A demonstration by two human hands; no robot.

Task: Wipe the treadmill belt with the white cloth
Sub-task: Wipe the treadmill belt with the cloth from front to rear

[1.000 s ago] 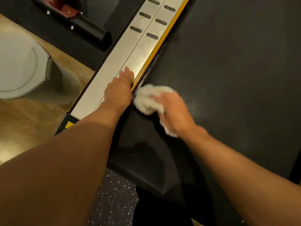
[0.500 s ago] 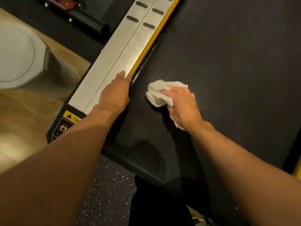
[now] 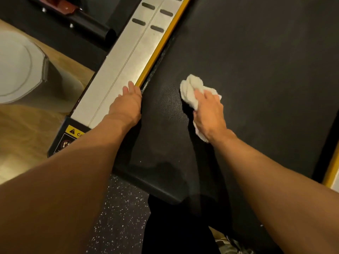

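Grey drum (image 3: 22,70) far left on wood floor, well clear of the work. Silver rail (image 3: 117,70) next, yellow strip along its inner edge. Left hand (image 3: 127,105) flat on rail at that edge, fingers extended and together, gripping nothing; reads as a brace. Worth keeping planted there, weight through the palm, off the belt.

Belt (image 3: 256,61) black, textured, filling the middle and right. Cloth (image 3: 192,90) bunched on belt, just right of the rail-side margin. Right hand (image 3: 208,112) pressing down on it, fingers curled over the wad, tail of cloth trailing under the wrist.

Judged mid-stroke, heading right across belt. Best done with even downward pressure, overlapping passes, cloth flattened somewhat for more contact. Pale specks near the belt's left edge probably want a return pass. Far right of belt likely a stretch; lean in, not overreach.
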